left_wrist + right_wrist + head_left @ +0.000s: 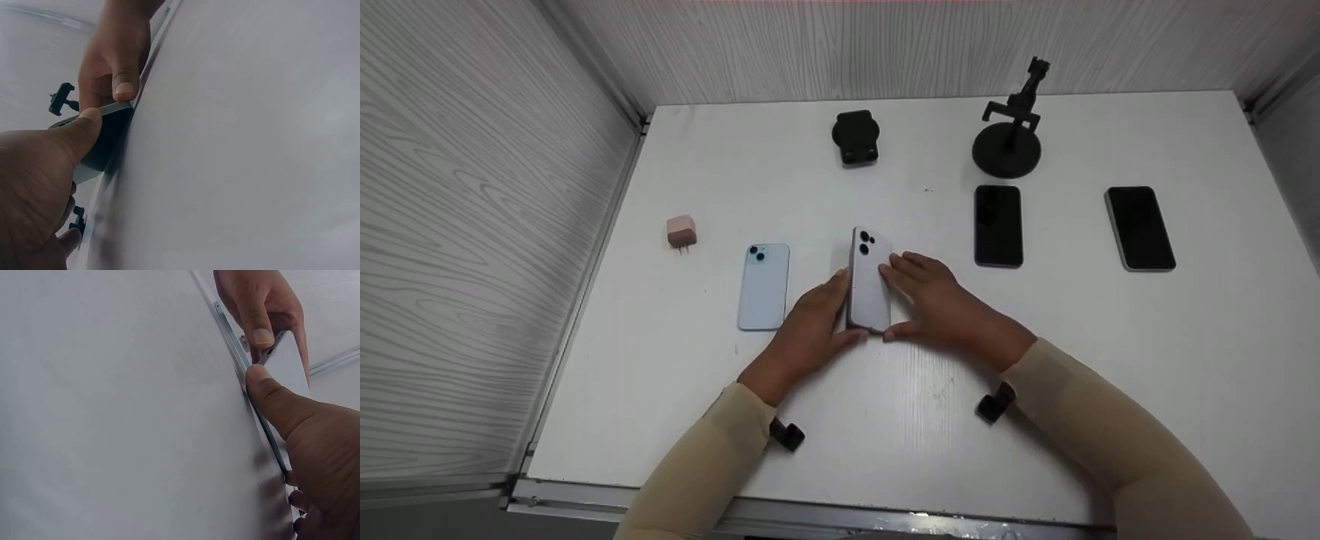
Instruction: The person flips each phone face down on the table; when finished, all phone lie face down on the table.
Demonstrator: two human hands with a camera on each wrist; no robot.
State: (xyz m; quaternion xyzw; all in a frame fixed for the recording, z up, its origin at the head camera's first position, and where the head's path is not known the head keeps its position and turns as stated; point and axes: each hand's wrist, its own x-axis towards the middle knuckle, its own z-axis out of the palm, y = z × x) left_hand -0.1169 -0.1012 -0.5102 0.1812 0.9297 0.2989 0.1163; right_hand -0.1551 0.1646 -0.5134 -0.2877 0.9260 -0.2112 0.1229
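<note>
A pale silver, rectangular smartphone with a triple-lens camera point(871, 292) is positioned at the middle of the white tabletop point(607, 420), back upward, its left edge raised and its dark screen side exposed in the left-wrist view. The phone is grasped by both hands: its left edge is held by the left hand point(810, 322), its right side by the right hand point(937, 304), with both thumbs set at the near end. A light-blue, dual-lens smartphone point(763, 292) is located just left. A slim black smartphone point(998, 226) is placed to the right, nearer than a black, round-based phone stand point(1006, 154).
</note>
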